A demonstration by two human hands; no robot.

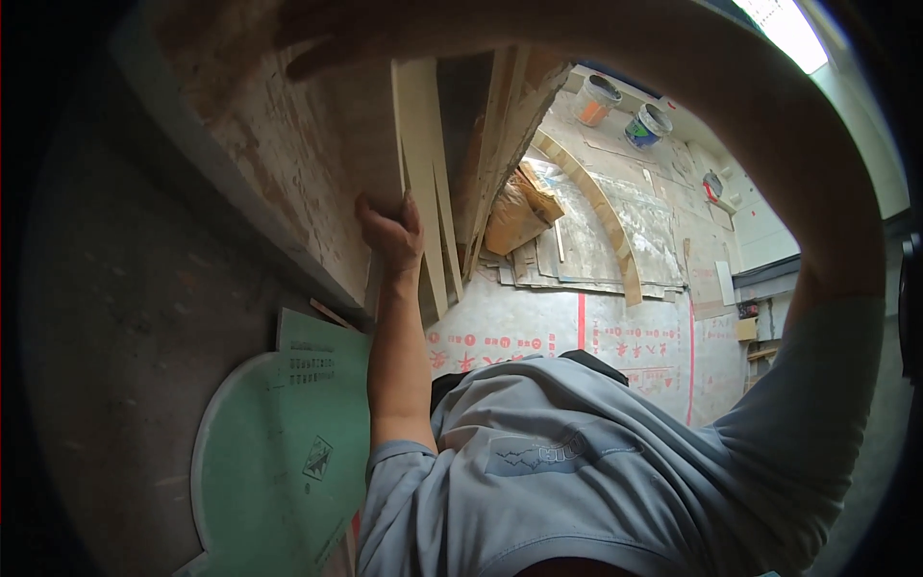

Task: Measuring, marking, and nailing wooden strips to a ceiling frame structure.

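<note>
Some pale strips [420, 125] stand just right of the panel [351, 135]; at its right edge the left hand [392, 233] is closed, seemingly bracing, exact hold unclear. Over its top, the right hand [327, 46] stretches its fingers, perhaps steadying.

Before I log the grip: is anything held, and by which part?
The left hand is curled at the left edge of a pale wooden strip; whether it holds it cannot be told. The right hand shows nothing held.

Floor [514, 313] under pale sheeting (printed in red), worn flat boards [586, 240] right of the frame's centre, a curved wooden strip [630, 279] across them, a brown bundle [516, 219] at their left, an orange-and-white bucket [595, 104], a blue-green bucket [646, 129] upper right.
</note>
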